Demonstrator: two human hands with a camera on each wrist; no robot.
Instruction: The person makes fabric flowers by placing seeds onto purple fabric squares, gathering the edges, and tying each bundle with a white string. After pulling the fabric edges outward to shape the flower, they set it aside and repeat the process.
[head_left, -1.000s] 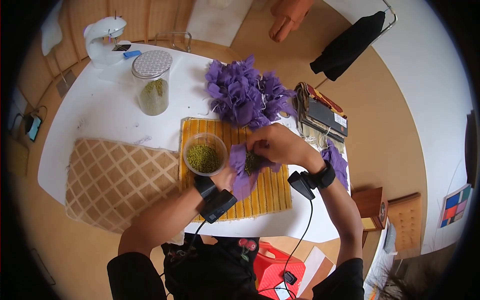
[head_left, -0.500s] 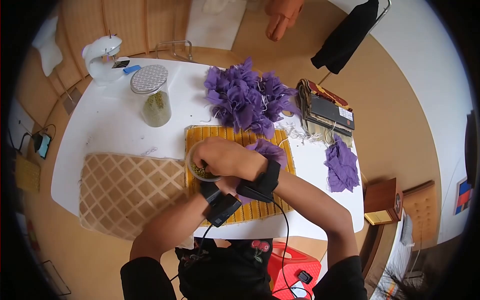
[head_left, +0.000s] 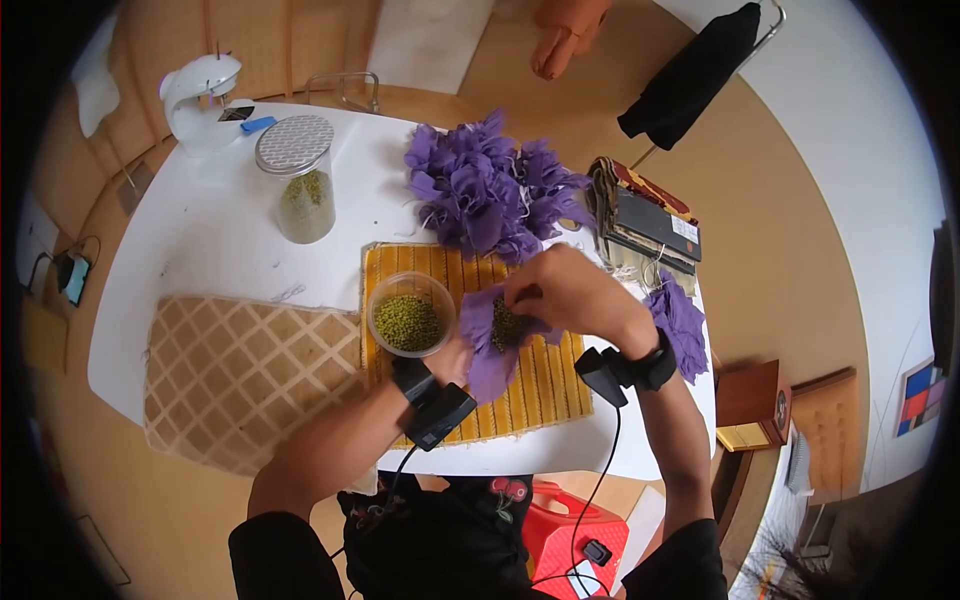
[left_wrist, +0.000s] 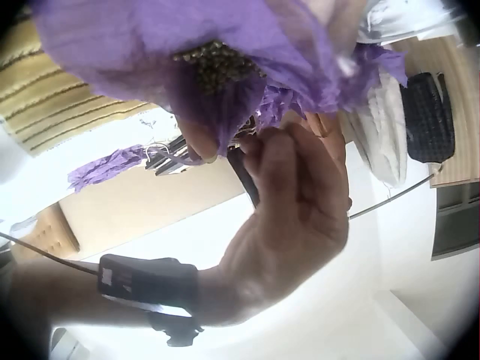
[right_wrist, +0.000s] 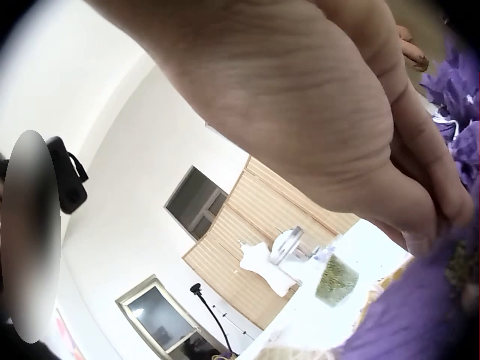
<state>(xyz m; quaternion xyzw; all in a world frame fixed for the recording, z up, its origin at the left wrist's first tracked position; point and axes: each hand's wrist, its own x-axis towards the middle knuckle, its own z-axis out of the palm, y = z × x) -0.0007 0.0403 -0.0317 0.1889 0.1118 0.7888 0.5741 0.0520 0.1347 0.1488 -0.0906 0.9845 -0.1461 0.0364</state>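
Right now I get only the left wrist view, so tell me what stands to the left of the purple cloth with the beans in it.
Observer: In the head view, a clear round tub of small green beans stands left of the purple cloth.
Operator: Report what is farther back, past the tub.
Observer: A lidded jar stands on the white table.
Operator: Now give me whatever lies left of the yellow striped mat.
Observer: Left of the yellow striped mat lies a tan cloth with a pale lattice pattern.

White sewing machine [head_left: 184, 104], black garment [head_left: 692, 78] hanging, red stool [head_left: 551, 535], wooden box [head_left: 752, 395]
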